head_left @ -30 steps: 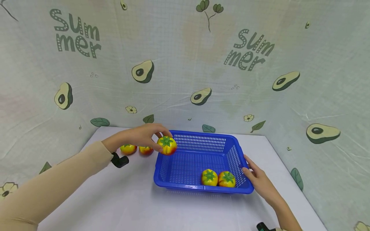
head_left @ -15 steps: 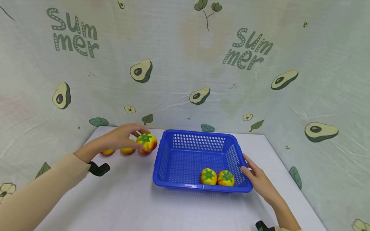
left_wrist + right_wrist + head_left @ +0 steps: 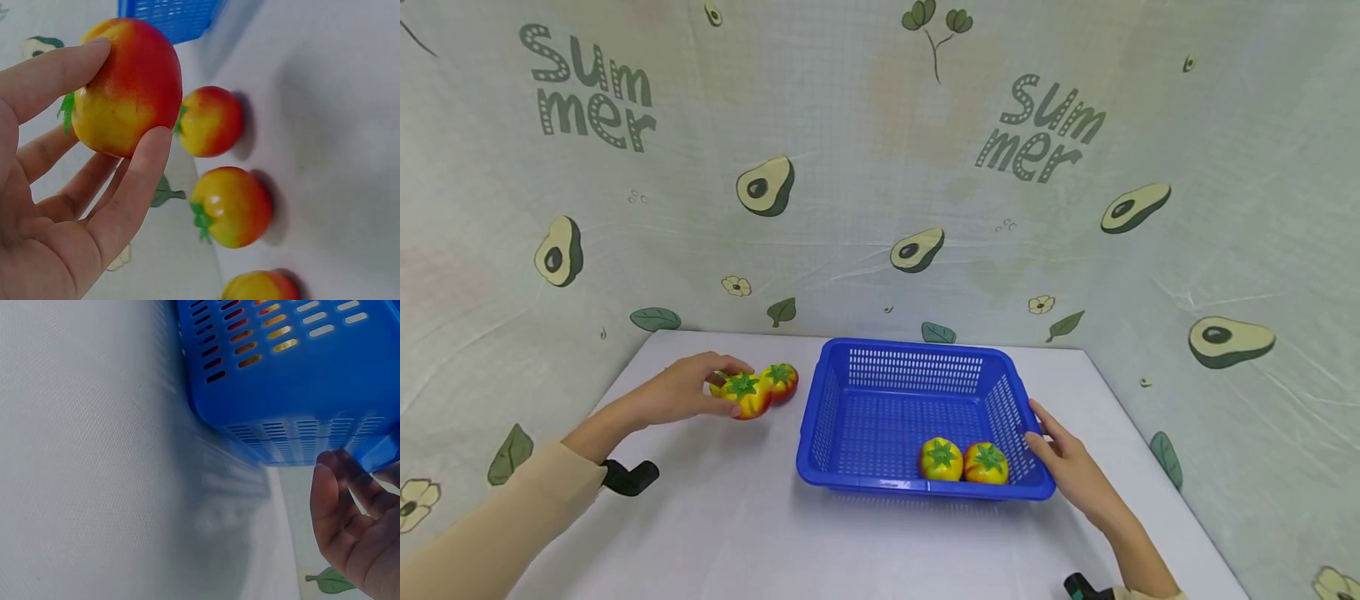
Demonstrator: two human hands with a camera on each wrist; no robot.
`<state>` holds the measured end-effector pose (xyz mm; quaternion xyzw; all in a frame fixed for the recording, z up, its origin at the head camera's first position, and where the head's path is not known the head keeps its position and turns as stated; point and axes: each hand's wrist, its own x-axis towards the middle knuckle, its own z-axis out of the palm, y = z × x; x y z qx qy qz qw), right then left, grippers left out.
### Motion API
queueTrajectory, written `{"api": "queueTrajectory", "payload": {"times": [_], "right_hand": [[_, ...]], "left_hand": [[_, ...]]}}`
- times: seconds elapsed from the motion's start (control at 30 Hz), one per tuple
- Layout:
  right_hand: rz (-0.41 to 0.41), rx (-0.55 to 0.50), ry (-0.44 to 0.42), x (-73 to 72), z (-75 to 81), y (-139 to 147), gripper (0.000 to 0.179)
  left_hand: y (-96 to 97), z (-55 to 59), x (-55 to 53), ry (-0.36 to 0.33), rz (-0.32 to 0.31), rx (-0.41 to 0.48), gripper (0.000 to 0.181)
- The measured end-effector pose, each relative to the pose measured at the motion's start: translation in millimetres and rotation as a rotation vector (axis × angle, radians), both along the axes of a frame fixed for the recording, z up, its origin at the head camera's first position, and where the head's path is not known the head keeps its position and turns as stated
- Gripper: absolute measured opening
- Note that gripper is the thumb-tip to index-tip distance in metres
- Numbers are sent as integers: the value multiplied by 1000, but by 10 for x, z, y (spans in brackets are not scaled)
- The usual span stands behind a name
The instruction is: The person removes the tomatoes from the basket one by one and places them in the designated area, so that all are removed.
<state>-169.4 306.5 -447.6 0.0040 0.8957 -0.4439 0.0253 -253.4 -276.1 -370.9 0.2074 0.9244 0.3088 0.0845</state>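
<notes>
In the head view my left hand [image 3: 688, 390] is at the left of the table, holding a red-and-yellow tomato [image 3: 747, 397] with a green leafy top. The left wrist view shows thumb and fingers around the held tomato [image 3: 128, 87], raised above the table. Beyond it lie three more tomatoes in a row, the nearest tomato [image 3: 215, 122] apart from the hand. On the right, my right hand [image 3: 1078, 475] grips the right rim of a blue plastic basket [image 3: 891, 483]; its bent fingers [image 3: 325, 494] are against the outside. Two tomatoes [image 3: 942, 460] sit in the basket's front right corner.
A white-covered table [image 3: 850, 550] bears everything. Behind and beside it hangs a pale cloth [image 3: 842, 100] printed with avocados, leaves and lettering. Between the left-hand tomatoes and the basket is a narrow strip of table.
My left hand has moved leftward from the basket's left rim, still holding a tomato, and come lower over the row. The basket, its two tomatoes and my right hand have stayed in place.
</notes>
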Motion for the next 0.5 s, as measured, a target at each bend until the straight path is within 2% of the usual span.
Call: {"api": "queueTrajectory", "payload": {"times": [0.33,0.5], "right_hand": [[2,-1,-5,0,4,3,72],[4,-8,2,-4,5,-5,71]], "left_hand": [[21,-286,54,-46,34,30,57],[63,-426,70,-29,50,31,56]]}}
